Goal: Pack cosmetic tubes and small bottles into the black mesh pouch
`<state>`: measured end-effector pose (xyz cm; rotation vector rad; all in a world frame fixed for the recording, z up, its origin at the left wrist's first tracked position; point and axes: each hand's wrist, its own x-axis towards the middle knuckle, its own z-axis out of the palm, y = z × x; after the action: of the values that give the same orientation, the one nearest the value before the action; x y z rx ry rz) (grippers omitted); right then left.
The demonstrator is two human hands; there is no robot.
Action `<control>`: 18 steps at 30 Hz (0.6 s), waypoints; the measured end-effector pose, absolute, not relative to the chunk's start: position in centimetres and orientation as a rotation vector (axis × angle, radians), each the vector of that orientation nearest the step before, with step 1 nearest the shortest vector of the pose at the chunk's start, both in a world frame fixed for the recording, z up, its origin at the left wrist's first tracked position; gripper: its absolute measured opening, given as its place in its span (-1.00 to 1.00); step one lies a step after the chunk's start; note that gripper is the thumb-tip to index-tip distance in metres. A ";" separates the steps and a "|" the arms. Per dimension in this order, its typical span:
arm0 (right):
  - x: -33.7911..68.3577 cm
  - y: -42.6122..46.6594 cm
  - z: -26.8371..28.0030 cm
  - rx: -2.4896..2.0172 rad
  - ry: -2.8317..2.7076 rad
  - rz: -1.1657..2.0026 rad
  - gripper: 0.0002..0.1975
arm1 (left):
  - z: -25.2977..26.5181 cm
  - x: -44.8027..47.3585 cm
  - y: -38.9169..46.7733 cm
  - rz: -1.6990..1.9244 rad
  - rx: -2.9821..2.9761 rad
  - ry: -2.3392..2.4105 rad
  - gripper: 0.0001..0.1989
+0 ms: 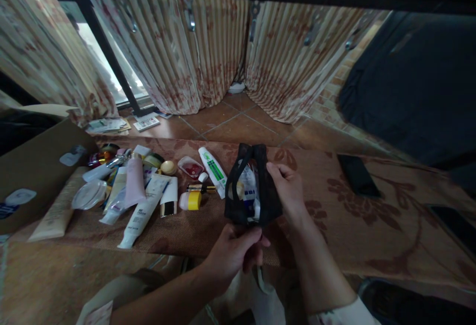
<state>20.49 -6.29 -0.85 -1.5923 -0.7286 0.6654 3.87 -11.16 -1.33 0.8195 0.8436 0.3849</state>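
Note:
A small black mesh pouch (270,207) sits on the cloth-covered bench in front of me, its zip side gaping upward. Through the gap show a clear-and-white packet (250,181) and other small items I cannot make out. My left hand (238,248) pinches the pouch's near end between thumb and fingers. On the right, my right hand (288,186) grips the pouch's side edge. Just left of the pouch lies a white and green tube (213,169), with a small yellow-and-pink jar (191,200) and a dark slim bottle (201,188) beside it.
Several tubes and jars, among them a pink tube (134,181) and a white tube (145,211), are heaped at left beside a cardboard box (44,171). Two dark phones (359,175) lie at right on the patterned cloth (320,245). Curtains (223,52) hang beyond the bench.

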 end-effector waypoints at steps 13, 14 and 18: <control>20.5 -6.5 -0.2 -1.595 -0.754 0.632 -0.68 | -0.9 4.2 -11.7 0.389 0.705 0.804 -0.68; 20.5 -6.5 -0.3 -1.598 -0.763 0.629 -0.68 | -0.9 4.2 -11.6 0.388 0.700 0.800 -0.68; 20.5 -6.4 -0.7 -1.615 -0.785 0.594 -0.64 | -1.4 4.4 -11.1 0.408 0.650 0.786 -0.70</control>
<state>20.51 -6.42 -0.70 -1.6152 -0.7854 0.5938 4.38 -11.11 -1.43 0.6503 0.7856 0.4079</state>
